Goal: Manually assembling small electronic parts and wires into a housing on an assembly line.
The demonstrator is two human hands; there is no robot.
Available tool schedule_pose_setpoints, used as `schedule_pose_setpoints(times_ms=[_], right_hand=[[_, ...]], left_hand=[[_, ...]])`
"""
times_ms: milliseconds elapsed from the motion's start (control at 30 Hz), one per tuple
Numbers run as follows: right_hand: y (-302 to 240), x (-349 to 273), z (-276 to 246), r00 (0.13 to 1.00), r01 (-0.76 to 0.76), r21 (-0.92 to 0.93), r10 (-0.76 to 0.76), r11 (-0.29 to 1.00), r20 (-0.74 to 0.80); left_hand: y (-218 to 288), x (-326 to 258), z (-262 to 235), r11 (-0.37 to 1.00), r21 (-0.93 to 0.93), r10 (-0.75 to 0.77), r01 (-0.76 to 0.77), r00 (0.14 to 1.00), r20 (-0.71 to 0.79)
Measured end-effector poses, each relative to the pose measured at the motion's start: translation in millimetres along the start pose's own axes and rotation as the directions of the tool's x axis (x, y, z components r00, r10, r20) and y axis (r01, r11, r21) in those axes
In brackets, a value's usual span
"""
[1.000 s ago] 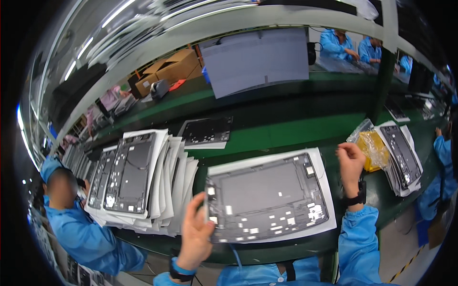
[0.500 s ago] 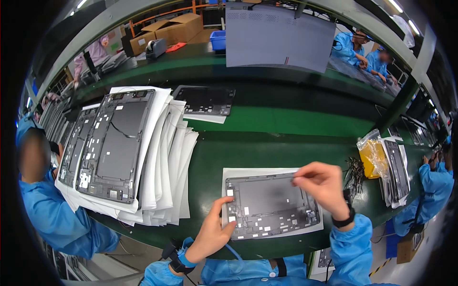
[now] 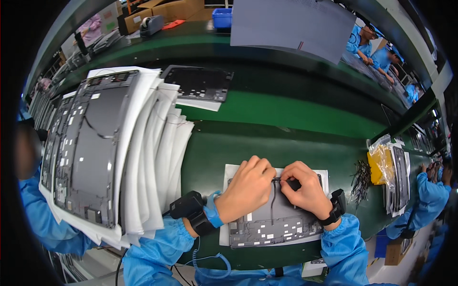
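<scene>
A grey flat device frame point(image 3: 281, 219) lies on a white sheet point(image 3: 230, 171) on the green bench in front of me. A thin black cable point(image 3: 273, 200) runs down its middle. My left hand point(image 3: 245, 188) rests on the frame's upper left part, fingertips pressing at the cable's top end. My right hand point(image 3: 305, 190) is beside it, fingers pinched on the same cable end near the frame's top edge. Both wrists wear dark straps; a coiled cord hangs from the left one.
A tall fanned stack of grey frames on white sheets point(image 3: 105, 143) fills the left. Another dark frame point(image 3: 198, 83) lies further back. Yellow bags and small black parts point(image 3: 377, 167) sit at right. A person in blue sits at left, others at far right.
My view has come closer to the frame. Both hands have moved together onto its top middle, and the black cable now lies down the frame.
</scene>
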State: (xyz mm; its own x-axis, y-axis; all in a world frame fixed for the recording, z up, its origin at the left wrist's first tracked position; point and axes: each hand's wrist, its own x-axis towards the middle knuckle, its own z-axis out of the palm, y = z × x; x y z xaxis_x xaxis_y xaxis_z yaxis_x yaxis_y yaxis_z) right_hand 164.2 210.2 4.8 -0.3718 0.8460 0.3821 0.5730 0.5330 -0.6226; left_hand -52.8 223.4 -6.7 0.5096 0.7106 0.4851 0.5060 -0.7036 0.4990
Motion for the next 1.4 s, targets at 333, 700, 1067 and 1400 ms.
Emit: schedule_pose_setpoints(times_ms=[333,700,1067,1400], right_hand=[[8.6,-0.1,2.3,0.990,0.125,-0.071,-0.130,0.990,-0.057],[5.9,-2.1,-3.8,0.994,-0.062,0.195,0.079,0.979,-0.078],[13.6,-0.9,-5.1,0.985,0.121,-0.156,-0.138,0.980,-0.102],[13.8,-2.8,-7.8,0.991,0.055,-0.051,-0.061,0.997,-0.117]], left_hand=[[-6.8,4.3,8.9,0.984,-0.180,-0.018,0.017,1.000,-0.006],[-2.0,9.6,11.2,0.969,-0.241,0.038,-0.058,0.995,-0.089],[-5.1,6.2,13.0,0.987,-0.158,-0.004,-0.010,0.996,-0.088],[-7.0,9.8,13.8,0.939,-0.311,-0.158,0.144,0.987,-0.022]])
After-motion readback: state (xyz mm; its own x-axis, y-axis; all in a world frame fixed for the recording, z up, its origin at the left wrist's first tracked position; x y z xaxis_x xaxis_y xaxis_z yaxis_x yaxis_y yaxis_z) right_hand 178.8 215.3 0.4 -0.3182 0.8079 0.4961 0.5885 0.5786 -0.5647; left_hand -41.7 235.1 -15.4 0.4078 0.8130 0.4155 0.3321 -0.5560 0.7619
